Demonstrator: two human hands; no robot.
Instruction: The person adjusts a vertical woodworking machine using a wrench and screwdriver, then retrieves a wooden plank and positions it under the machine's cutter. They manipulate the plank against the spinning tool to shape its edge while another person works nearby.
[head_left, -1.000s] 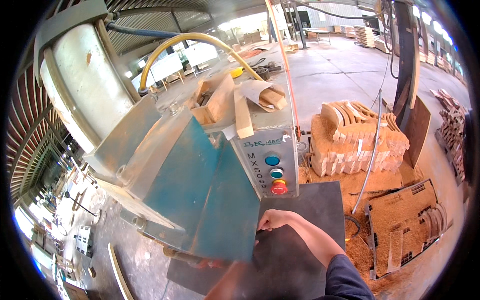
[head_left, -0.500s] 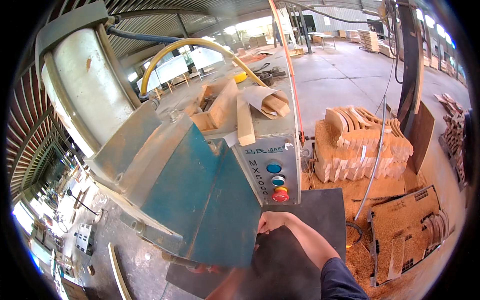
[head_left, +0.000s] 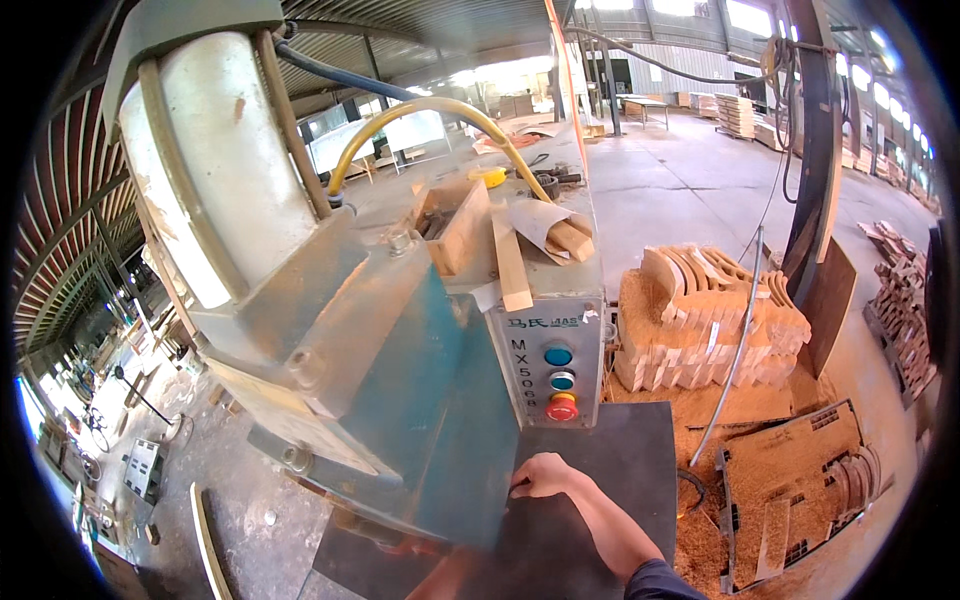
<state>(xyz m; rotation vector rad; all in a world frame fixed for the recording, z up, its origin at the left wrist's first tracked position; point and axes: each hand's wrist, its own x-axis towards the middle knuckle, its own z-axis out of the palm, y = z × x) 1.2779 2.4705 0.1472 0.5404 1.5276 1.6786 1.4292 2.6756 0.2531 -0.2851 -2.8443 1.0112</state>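
Observation:
A blue-green machine head (head_left: 440, 400) stands over a dark flat machine table (head_left: 610, 560). My right hand (head_left: 545, 475) is at the head's right lower edge, just above the table. Its fingers are curled closed, and whatever they grip is hidden behind the edge. My left forearm (head_left: 445, 577) reaches in from below and passes under the machine head, which hides most of that hand. Right of the head, a grey control panel (head_left: 550, 365) carries two blue-green buttons and a red stop button (head_left: 562, 407).
On the machine's top lie a wooden box (head_left: 455, 225), a wood strip (head_left: 511, 265) and a rolled sheet (head_left: 550, 225). Curved wooden pieces (head_left: 710, 335) are stacked at right. A sawdust-covered pallet (head_left: 795, 490) lies nearer. A grey pipe (head_left: 725, 370) slants between them.
The view has shifted, so the machine sits lower and slightly right. My right hand stays by the head's edge with fingers curled. My left forearm remains under the head.

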